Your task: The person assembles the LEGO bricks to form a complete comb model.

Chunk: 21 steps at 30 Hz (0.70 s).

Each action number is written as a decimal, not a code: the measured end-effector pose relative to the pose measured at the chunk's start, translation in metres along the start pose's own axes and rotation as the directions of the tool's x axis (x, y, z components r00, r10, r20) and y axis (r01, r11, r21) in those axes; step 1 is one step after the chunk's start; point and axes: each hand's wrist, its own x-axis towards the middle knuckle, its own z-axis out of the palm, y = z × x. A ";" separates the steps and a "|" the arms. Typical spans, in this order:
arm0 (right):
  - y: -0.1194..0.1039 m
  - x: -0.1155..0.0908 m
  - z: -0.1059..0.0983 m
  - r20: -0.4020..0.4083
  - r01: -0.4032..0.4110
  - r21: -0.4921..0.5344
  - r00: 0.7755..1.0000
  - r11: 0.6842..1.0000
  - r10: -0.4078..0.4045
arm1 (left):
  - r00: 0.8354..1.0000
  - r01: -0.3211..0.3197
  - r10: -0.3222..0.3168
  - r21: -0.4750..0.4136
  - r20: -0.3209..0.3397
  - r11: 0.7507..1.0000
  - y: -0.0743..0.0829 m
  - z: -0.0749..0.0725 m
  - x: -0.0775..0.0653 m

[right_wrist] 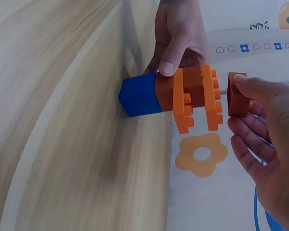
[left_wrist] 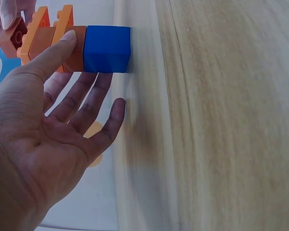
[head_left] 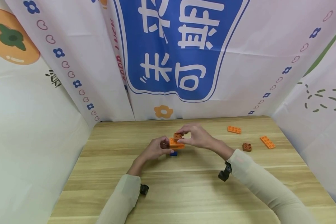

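Through my cameras I see a big white cloth [head_left: 257, 46] with a blue sign [head_left: 174, 46] on it, hanging behind a wooden table [head_left: 190, 189]. A pale left sleeve [head_left: 117, 199] and a pale right sleeve [head_left: 266, 183] reach over the wood. My left hand [head_left: 154, 150] and right hand [head_left: 197, 137] are close but apart, and each one pinches something. The left holds a tower [head_left: 173, 145] around the middle of the table, toward the back. From the bottom up, it goes blue block [right_wrist: 139, 96], lower brown block [right_wrist: 164, 95], lower orange plate [right_wrist: 180, 103], upper brown block [right_wrist: 193, 86], top orange plate [right_wrist: 210, 98]. My left thumb presses the lower brown block. I can't tell if the tower's bottom touches the wood. Over to the right lie a back orange plate [head_left: 234, 129] and a side orange plate [head_left: 267, 142]. My right hand pinches a small brown block [right_wrist: 238, 103] just above the tower, with a little gap. A loose brown block [head_left: 247, 147] sits near the two plates, bumps up.
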 end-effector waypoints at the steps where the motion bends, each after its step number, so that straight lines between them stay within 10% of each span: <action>1: 0.000 0.001 0.001 -0.002 0.002 0.008 1.000 1.000 -0.002 | 1.000 0.002 -0.002 -0.001 0.000 1.000 0.000 0.000 0.000; 21: -0.005 0.007 0.018 -0.014 0.003 0.022 1.000 1.000 -0.003 | 1.000 -0.017 0.017 0.015 -0.009 1.000 -0.002 -0.001 0.000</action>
